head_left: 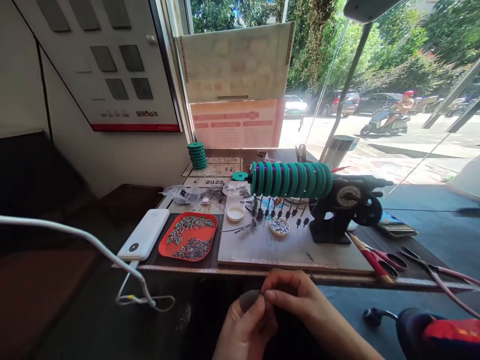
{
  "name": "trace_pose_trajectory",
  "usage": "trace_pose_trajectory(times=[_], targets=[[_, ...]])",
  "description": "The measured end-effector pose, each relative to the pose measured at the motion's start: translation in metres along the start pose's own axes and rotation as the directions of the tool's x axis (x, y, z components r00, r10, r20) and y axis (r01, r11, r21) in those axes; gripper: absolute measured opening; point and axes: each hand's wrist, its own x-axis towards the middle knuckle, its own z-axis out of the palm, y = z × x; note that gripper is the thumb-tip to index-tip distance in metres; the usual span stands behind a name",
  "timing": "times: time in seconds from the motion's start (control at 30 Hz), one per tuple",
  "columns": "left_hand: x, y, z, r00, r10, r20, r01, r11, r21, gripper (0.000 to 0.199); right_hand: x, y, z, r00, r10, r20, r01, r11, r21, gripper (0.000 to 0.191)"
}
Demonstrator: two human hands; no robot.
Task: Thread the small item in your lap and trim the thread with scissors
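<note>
l. hand [243, 327] and r. hand [298, 295] are pinching a tiny dark bit [261, 293], too small to id, just off front edge of counter [212, 261]; prob. doing fine fingertip work, next move likely calling for steady grip.

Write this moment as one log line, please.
left hand, right hand: fingertips together | anything held: too small to tell | beyond: red tray of metal pieces, green rings

At bottom centre, the left hand [245, 322] and right hand [298, 300] meet; a red tray [162, 249] sits centre-left, green rings [292, 180] centre-right.
</note>
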Motion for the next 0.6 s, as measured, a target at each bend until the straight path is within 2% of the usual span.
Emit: trace_pose_trajectory(times=[0.17,0.37,0.6], targets=[[0.002,-0.002,-0.002,0.998,0.067,-0.015,-0.067,0.997,0.036,0.02,0.004,0.005,0.003,0.998,-0.026,-0.049,0.024,0.999,-0.034,0.051],[0.0,-0.004,-0.003,0.978,0.207,0.027,-0.207,0.948,0.242,0.024,0.003,0.016,0.012,0.986,-0.041,-0.162,0.036,0.999,-0.03,0.047],[0.0,-0.001,-0.007,0.981,0.18,0.077,-0.196,0.919,0.344,0.024,0.001,0.025,0.011,0.99,0.028,-0.136,-0.018,0.997,0.075,0.043]])
